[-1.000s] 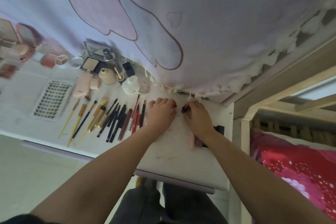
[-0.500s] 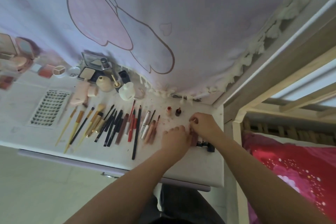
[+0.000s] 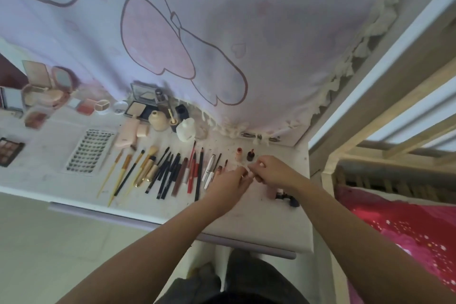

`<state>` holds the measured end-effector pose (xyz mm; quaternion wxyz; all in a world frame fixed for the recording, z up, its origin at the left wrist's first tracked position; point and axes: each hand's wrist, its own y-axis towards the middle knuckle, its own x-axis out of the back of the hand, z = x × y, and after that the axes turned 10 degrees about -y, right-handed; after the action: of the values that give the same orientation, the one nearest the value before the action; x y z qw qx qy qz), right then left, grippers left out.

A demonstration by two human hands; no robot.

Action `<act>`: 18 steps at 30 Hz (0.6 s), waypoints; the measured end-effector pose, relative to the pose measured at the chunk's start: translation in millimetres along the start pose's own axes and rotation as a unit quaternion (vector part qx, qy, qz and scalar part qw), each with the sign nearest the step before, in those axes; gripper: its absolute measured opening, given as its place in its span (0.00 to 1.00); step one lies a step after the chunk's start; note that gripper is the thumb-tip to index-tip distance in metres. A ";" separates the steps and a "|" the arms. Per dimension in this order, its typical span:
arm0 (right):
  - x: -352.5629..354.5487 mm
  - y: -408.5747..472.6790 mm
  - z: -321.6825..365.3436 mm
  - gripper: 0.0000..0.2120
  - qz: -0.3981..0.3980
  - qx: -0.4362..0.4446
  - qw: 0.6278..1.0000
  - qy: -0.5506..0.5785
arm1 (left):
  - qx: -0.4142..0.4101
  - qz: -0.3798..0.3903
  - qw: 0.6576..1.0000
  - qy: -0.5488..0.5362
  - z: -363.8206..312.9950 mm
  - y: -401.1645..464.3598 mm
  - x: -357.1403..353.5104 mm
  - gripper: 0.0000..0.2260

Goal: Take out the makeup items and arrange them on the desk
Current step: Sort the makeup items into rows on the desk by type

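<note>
Many makeup items lie in rows on the white desk (image 3: 259, 224). Brushes (image 3: 145, 165), dark pencils (image 3: 170, 170) and slim tubes (image 3: 209, 168) form a line running left to right. Two small bottles, one peach (image 3: 238, 153) and one dark (image 3: 250, 155), stand behind my hands. My left hand (image 3: 230, 184) and my right hand (image 3: 274, 173) meet just right of the row, and both pinch a small pale item (image 3: 250, 175) between their fingertips. Most of that item is hidden by the fingers. A dark-capped item (image 3: 286, 196) lies by my right wrist.
Compacts and palettes (image 3: 47, 92) sit at the back left, with a lash tray (image 3: 90, 150), a white bottle (image 3: 186, 129) and a beige jar (image 3: 158, 119) nearer the middle. A printed curtain (image 3: 222, 44) hangs behind the desk. A bed with a red cover (image 3: 407, 227) stands on the right.
The hands left the two small bottles standing at the back of the desk. They drew toward me and came together on a small pale item. The view tilted up.
</note>
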<state>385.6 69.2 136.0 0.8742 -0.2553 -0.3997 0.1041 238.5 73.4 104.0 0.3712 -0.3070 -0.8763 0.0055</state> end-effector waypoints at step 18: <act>12.8 -36.4 28.2 0.14 0.073 0.067 0.995 -0.013 | -0.077 0.037 0.996 -0.024 -9.8 -25.1 55.7 0.12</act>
<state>372.0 53.5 179.0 0.8739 -0.2235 -0.3839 0.1976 201.6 81.1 153.1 0.3245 -0.3668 -0.8709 -0.0409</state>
